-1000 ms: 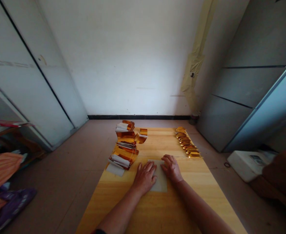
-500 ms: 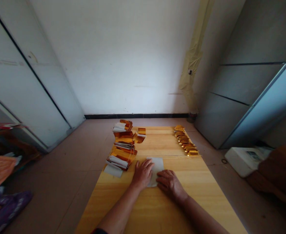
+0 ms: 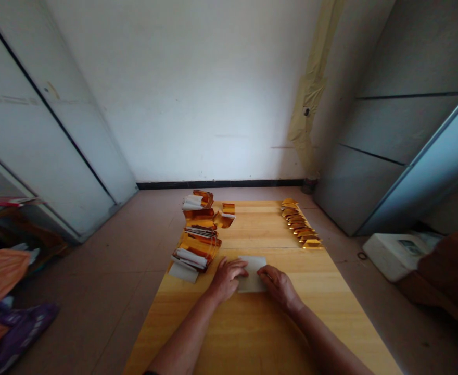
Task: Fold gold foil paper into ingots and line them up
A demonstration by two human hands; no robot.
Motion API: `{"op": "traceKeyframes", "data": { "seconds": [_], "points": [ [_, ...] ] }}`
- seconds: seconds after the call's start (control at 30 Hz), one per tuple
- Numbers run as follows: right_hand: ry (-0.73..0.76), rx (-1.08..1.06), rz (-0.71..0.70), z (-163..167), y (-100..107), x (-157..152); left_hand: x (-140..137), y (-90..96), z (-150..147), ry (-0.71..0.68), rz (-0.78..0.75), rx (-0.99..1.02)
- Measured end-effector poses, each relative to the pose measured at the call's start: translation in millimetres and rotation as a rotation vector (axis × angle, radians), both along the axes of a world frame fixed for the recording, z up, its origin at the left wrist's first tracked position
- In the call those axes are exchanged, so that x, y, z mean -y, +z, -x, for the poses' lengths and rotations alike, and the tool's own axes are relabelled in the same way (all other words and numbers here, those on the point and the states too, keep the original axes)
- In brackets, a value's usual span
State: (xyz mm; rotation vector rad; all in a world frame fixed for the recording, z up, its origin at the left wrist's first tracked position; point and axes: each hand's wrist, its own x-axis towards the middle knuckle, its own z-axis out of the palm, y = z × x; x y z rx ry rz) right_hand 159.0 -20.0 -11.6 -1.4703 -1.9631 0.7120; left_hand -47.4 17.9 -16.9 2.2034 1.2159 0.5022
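A pale grey sheet of paper (image 3: 251,278) lies on the wooden table between my hands. My left hand (image 3: 227,278) rests at its left side, with fingers stretched over the edge and the thumb apart. At the right edge, my right hand (image 3: 279,285) has its fingers curled and pinched on the paper. Gold foil sheets with pale backs (image 3: 198,245) sit in loose stacks to the left, beyond my left hand. A row of folded gold foil paper pieces (image 3: 301,226) runs along the table's far right side.
The wooden table (image 3: 252,338) stands before a white wall (image 3: 213,104). A grey fridge (image 3: 389,130) is on the right, with a white box (image 3: 389,258) on the floor beside it. Orange and purple bags (image 3: 22,333) lie at the left.
My right hand has closed from lying flat to a pinch at the paper's right edge. The paper now shows wider and shorter. My left hand stays near its left side.
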Motion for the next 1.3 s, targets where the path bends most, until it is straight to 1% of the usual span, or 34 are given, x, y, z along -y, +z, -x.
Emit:
{"op": "traceKeyframes", "data": {
  "seconds": [0.1,0.17,0.2,0.3,0.33,0.37,0.47,0.53,0.6,0.67,0.8,0.87,0.97,1.03,1.07,1.17,1.23,1.3],
  "points": [
    [-0.029,0.087,0.022,3,4,-1,1,1.3,2,-0.030,0.004,-0.037],
    [0.001,0.100,-0.003,2,6,1,2,2.5,3,-0.040,0.001,-0.050],
    [0.050,0.090,-0.022,0,5,2,2,2.7,3,-0.043,-0.001,-0.052],
    [0.286,0.068,-0.093,-10,0,11,4,1.5,3,-0.042,-0.016,-0.051],
    [0.331,0.092,-0.115,-13,-3,15,4,0.6,3,-0.040,-0.029,-0.048],
    [0.345,0.120,-0.132,-16,-6,19,4,-0.1,3,-0.035,-0.044,-0.043],
    [0.303,0.154,-0.200,-18,-12,27,7,0.3,4,-0.031,-0.078,-0.019],
    [0.273,0.127,-0.237,-14,-11,28,9,3.1,5,-0.049,-0.087,0.001],
    [0.249,0.073,-0.231,-9,-6,24,10,6.1,7,-0.073,-0.090,0.021],
    [0.186,0.004,-0.170,-4,0,17,10,7.5,9,-0.100,-0.083,0.038],
    [-0.016,-0.095,0.021,0,6,4,7,4.7,9,-0.109,-0.059,0.044],
    [-0.037,-0.144,0.066,-2,5,0,6,3.4,5,-0.058,-0.053,0.032],
    [-0.003,-0.259,0.062,-8,1,0,7,4.5,-2,0.058,-0.069,0.054],
    [0.007,-0.324,0.057,-10,-3,0,7,6.4,-7,0.067,-0.084,0.072],
    [-0.017,-0.334,0.052,-10,-5,0,6,7.1,-9,0.084,-0.090,0.078],
    [-0.173,-0.271,0.012,-5,-8,-8,4,7.7,-14,0.177,-0.115,0.077],
    [-0.215,-0.197,-0.040,1,-8,-15,2,7.0,-17,0.234,-0.128,0.064],
    [-0.235,-0.105,-0.129,8,-6,-23,1,6.2,-20,0.305,-0.127,0.048]
  ]
}}
